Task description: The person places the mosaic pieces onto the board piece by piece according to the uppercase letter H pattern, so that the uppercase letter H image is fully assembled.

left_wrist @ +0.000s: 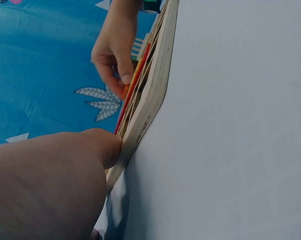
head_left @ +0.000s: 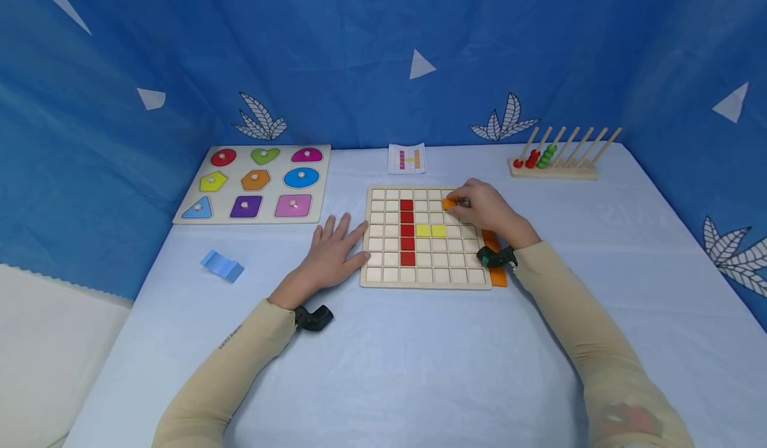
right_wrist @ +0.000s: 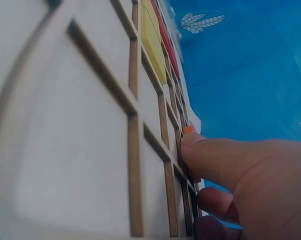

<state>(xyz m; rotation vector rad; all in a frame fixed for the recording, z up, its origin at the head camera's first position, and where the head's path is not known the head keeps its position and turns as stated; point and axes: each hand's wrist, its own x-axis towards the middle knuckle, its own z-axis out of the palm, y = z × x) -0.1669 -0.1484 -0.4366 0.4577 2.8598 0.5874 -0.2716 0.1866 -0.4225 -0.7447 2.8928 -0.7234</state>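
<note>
A wooden grid board lies on the table with a column of red square tiles and two yellow square tiles in its cells. My right hand pinches an orange square tile at the board's upper right; in the right wrist view only a corner of this orange tile shows past the thumb. My left hand lies with spread fingers at the board's left edge, thumb and a finger touching it. More orange tiles stick out along the board's right side, partly hidden by the right wrist.
Behind the board lies a small printed pattern card. A knob puzzle board is at the back left, and a blue wavy block lies in front of it. A wooden bead rack stands at the back right.
</note>
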